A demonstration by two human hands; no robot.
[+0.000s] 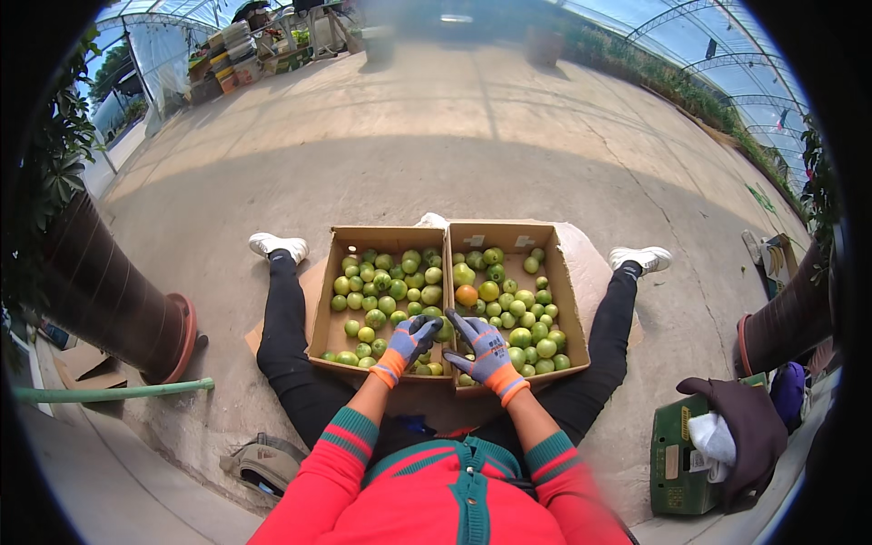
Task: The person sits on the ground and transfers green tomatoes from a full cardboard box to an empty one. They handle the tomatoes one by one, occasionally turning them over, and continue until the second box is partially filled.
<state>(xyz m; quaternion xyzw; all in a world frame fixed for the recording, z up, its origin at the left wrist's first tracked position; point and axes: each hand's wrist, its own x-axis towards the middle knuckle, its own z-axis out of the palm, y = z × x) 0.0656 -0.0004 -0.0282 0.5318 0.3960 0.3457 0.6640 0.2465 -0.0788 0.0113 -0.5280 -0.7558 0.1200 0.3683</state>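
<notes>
Two cardboard boxes stand side by side between my legs, the left box (328,300) and the right box (575,306). Green tomatoes (397,289) of mixed sizes lie in the left one. More green tomatoes (524,298) fill part of the right one, along with an orange tomato (466,295) and a yellowish tomato (488,291). Both hands wear grey gloves with orange cuffs. My left hand (413,339) has its fingers on a green tomato (445,331) over the adjoining box walls. Beside it, my right hand (485,347) has thumb and forefinger spread apart, apparently gripping nothing.
Large brown planters (109,286) rise at left and right. A green pipe (116,393) lies at left, with a cap (266,463) on the concrete floor (436,170). At right stands a green carton (674,470) bearing a dark cloth (746,429). Stacked crates (231,58) stand far left.
</notes>
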